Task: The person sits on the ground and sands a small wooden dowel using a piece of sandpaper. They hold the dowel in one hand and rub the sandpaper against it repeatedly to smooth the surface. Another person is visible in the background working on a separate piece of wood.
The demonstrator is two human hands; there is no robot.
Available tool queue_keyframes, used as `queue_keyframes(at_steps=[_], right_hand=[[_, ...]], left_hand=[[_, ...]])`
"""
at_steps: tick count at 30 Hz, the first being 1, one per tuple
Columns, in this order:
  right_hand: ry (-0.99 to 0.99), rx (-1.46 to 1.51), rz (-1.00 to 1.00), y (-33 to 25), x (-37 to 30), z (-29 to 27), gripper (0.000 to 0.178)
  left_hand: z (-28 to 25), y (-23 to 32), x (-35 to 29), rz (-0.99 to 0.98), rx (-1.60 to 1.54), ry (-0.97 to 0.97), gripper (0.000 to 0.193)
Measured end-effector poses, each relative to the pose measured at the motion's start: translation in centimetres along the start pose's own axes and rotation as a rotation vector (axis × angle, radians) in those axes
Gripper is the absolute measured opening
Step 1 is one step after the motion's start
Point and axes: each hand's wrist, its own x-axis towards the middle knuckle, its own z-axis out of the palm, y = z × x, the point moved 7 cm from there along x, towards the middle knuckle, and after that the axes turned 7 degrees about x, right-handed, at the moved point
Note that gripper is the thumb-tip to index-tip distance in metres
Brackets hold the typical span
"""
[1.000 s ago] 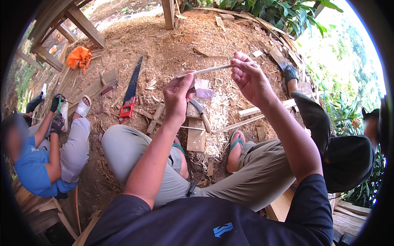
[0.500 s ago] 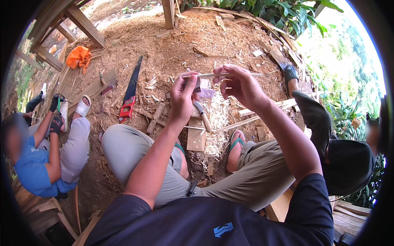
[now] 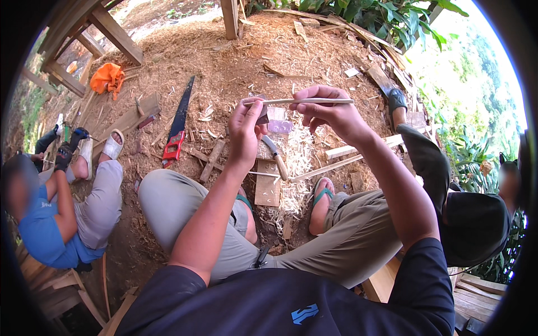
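A thin pale wooden stick lies nearly level between my hands, above the shavings. My left hand pinches its left end between thumb and fingers. A small dark brown flat piece also sits at the fingers of that hand; its kind is unclear. With thumb and forefinger, my right hand grips the stick right of its middle, and the right end runs along the hand. Below them a knife with a wooden handle rests by a wooden board between my feet.
A red-handled saw lies on the ground to the left, near wood offcuts. Long wood strips lie at right. One person in blue works at left; another in dark clothing sits at right. An orange bag lies farther back.
My right thumb and fingers have closed on the stick, where they were looser around it. Both hands and the stick have shifted slightly left. The hands of the person at left have moved.
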Motion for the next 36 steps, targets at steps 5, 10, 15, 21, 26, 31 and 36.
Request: queue_keyframes(at_steps=[5, 10, 15, 21, 26, 31, 36], right_hand=[[-0.004, -0.061, -0.004, 0.0, 0.1, -0.3, 0.027], [0.009, -0.075, -0.004, 0.1, 0.1, -0.4, 0.027], [0.023, -0.085, 0.008, 0.0, 0.0, -0.4, 0.026], [0.019, -0.043, 0.017, 0.1, 0.1, -0.8, 0.026], [0.100, -0.049, -0.020, -0.1, 0.2, -2.0, 0.029], [0.141, -0.140, -0.033, -0.4, 0.4, -2.7, 0.033], [0.060, -0.120, -0.015, 0.1, 0.6, -2.2, 0.034]], left_hand=[[0.2, 0.2, 0.0, -0.013, 0.013, 0.016, 0.021], [0.1, 0.0, 0.1, 0.007, 0.016, 0.017, 0.022], [0.2, 0.1, 0.0, -0.008, 0.054, 0.033, 0.022], [-0.2, 0.5, -0.1, 0.022, 0.085, 0.140, 0.018], [-1.3, -0.5, 0.4, -0.027, 0.016, 0.198, 0.016], [-2.0, -1.1, 0.5, -0.037, 0.030, 0.238, 0.015], [-1.3, -0.1, 0.3, 0.013, 0.158, 0.197, 0.022]])
